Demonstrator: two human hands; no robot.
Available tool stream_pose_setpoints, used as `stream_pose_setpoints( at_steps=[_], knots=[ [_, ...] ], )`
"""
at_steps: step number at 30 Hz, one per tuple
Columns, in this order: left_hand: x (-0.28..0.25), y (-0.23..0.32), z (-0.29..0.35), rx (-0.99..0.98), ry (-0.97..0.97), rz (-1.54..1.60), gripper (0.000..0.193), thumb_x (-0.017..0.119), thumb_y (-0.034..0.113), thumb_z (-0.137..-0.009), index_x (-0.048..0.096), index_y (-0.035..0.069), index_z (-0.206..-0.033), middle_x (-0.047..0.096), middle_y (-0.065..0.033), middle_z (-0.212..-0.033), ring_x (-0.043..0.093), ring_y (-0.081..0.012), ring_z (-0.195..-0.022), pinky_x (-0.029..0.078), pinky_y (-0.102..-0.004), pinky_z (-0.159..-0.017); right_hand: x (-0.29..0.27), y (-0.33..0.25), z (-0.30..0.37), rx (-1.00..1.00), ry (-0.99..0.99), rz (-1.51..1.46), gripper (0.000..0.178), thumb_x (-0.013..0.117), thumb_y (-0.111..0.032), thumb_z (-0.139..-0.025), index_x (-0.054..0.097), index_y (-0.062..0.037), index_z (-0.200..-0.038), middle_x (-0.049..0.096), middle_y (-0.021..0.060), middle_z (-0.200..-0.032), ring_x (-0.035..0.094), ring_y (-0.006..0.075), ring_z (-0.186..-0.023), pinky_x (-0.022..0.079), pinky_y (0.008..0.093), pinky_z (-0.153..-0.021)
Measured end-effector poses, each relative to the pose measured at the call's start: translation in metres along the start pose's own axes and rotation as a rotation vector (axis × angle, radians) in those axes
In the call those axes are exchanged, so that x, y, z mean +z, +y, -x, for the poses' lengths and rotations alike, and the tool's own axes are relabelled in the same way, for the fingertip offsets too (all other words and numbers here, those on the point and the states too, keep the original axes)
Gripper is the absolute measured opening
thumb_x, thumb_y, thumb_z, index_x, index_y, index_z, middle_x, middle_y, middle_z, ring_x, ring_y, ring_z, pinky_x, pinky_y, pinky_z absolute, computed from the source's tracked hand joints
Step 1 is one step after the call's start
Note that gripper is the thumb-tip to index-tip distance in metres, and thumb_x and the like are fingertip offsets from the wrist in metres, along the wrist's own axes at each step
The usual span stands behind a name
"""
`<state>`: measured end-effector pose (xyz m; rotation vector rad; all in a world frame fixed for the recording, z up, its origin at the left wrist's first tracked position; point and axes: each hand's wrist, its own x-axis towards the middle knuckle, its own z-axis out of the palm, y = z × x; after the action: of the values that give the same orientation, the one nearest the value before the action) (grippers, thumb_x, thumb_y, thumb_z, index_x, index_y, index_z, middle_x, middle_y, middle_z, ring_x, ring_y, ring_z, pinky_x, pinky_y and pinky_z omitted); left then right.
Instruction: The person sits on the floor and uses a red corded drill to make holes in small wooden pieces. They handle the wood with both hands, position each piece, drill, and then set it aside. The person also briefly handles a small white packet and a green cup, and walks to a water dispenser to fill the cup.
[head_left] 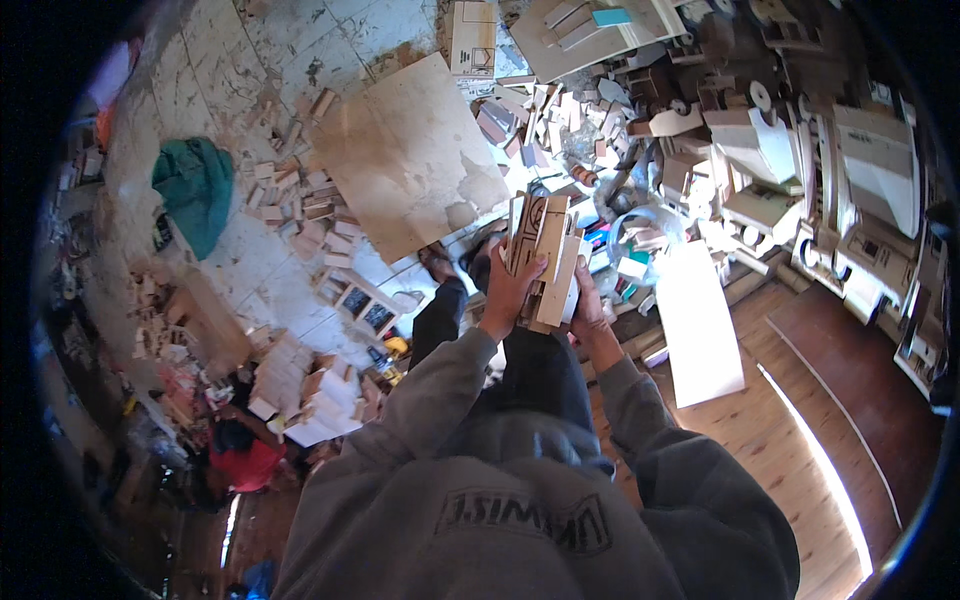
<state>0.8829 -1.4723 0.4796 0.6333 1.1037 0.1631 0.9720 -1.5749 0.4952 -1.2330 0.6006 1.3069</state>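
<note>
In front of my body, both hands hold a bundle of narrow wooden boards (548, 232), stacked side by side, with dark printed marks on one face. My left hand (510, 290) grips it from the left, its thumb lying across the near part of the boards. On the opposite side my right hand (590, 305) is closed around the right edge, its fingers partly hidden behind the wood. The bundle is above my lap, and I cannot tell whether its pieces are joined.
A plywood sheet (400, 150) lies on the littered floor ahead, near a green cloth (195, 195). Scrap wood (570, 125) is heaped beyond the bundle. Wooden toy vehicles (755, 145) stand at right, past a clear round container (640, 235) and white board (695, 330). A person in red (245, 465) is at lower left.
</note>
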Motion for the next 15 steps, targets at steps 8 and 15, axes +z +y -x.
stream_pose_setpoints(
  at_steps=[8,15],
  knots=[
    [-0.024,-0.095,-0.158,0.094,0.024,0.032,0.055,0.071,0.024,-0.081,0.038,0.003,-0.119,0.053,-0.0082,-0.107,0.054,-0.0162,-0.098,0.046,-0.0296,-0.084,-0.067,0.02,-0.178,-0.028,-0.122,0.0,0.056,0.045,-0.049,-0.092,0.04,-0.0084,-0.131,0.057,0.0101,-0.114,0.059,0.0224,-0.099,0.05,0.0361,-0.084],
    [-0.032,-0.17,-0.303,0.123,-0.047,0.008,0.057,0.073,0.029,-0.078,0.045,0.0,-0.117,0.058,-0.0091,-0.108,0.058,-0.0148,-0.095,0.047,-0.0292,-0.082,-0.131,0.031,-0.325,-0.015,-0.115,0.014,0.058,0.043,-0.052,-0.092,0.042,-0.0084,-0.13,0.058,0.0111,-0.112,0.06,0.0241,-0.098,0.051,0.0389,-0.082]
  ],
)
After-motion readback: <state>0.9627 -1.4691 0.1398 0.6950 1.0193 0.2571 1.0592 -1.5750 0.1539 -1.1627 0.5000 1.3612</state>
